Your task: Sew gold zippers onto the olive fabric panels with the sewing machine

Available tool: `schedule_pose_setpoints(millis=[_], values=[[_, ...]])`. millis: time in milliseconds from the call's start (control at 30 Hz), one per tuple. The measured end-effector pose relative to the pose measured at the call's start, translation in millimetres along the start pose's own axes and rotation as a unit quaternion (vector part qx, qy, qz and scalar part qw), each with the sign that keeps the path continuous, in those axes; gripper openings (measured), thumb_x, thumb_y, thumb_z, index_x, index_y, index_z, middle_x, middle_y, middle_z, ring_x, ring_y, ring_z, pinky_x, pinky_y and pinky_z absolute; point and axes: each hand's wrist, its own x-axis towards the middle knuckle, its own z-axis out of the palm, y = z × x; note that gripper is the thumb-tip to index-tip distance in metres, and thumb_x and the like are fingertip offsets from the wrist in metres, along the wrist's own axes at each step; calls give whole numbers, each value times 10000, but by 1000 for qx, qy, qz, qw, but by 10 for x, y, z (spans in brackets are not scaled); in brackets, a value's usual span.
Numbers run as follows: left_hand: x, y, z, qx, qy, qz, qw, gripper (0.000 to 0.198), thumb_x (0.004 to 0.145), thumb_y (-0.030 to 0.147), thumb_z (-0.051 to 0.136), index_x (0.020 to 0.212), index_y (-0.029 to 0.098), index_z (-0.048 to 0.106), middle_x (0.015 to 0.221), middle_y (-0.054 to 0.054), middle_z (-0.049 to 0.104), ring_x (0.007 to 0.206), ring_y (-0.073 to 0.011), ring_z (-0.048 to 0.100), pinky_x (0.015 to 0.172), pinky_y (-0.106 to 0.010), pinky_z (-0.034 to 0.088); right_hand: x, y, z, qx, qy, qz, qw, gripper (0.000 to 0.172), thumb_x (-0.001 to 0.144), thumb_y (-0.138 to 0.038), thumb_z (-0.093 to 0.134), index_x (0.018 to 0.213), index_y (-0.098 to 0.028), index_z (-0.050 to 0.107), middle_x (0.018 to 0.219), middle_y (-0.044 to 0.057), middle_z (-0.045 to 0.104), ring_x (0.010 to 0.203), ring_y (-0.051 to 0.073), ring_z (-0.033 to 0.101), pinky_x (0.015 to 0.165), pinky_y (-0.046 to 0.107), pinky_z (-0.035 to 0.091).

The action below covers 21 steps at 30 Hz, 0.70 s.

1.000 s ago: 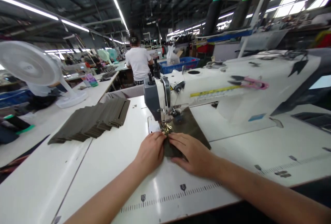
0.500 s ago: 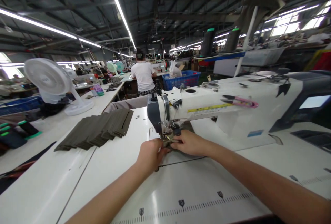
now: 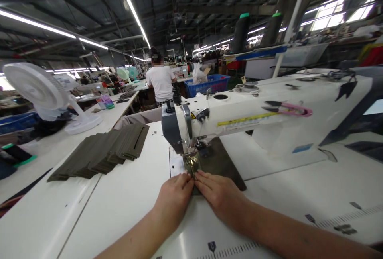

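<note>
My left hand [image 3: 175, 197] and right hand [image 3: 220, 200] lie palm-down side by side, fingers close together and reaching forward, with the two sets of fingertips almost meeting. They look to be pressing down, but I can't tell from this view whether they pinch a fold or only flatten the cloth. Beneath and ahead of them lies a dark olive fabric panel [image 3: 217, 162], flat on the work surface, with most of it between 12 and 2 o'clock from my grip. Its exact long axis is hidden, but its longest visible edge slants from about 1 o'clock to about 3 o'clock. My right hand is the nearer, lying over the panel's near part, while my left hand sits at its left edge. A small brass-coloured metal fitting [image 3: 194, 165] lies at 12 o'clock, just beyond my fingertips, right below the steel presser foot [image 3: 189, 153] of a white industrial sewing machine [image 3: 239, 121]. Its white table [image 3: 119, 179] stretches around my hands. At 10 o'clock sits an overlapping row of dark olive slotted fabric pieces [image 3: 104, 151], and pink-handled steel thread snips [image 3: 287, 109] lie on the machine's arm at 2 o'clock. Far off at 12 o'clock, a co-worker in a white T-shirt [image 3: 160, 83] stands beyond the machine, near a blue plastic crate [image 3: 206, 84].
</note>
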Motion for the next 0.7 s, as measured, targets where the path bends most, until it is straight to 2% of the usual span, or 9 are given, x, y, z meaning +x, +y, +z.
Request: schedule_pose_setpoints(millis=[300,533,700], values=[[112,-128,29,-8,7,20,1000,276,901,124,313,907,115,589,789,-82,616,688,-178,619,608,-292,552,86,103,73,-5,-21,-10,1000,233,771,-22,502,960,-12,638,989,168,658,932,250,618,833,341,516],[183,-263,105,1,-14,4,1000,232,885,136,353,852,132,582,733,-63,584,599,-154,578,548,-262,525,201,206,161,-1,-19,8,1000,239,782,-23,515,996,-20,621,999,156,656,925,227,618,843,310,509],[157,-328,127,-47,-6,-22,999,225,851,115,370,856,145,593,780,-75,612,672,-167,622,611,-272,551,226,217,173,23,6,25,999,203,785,-45,529,958,-50,635,973,124,671,857,198,637,804,281,529]])
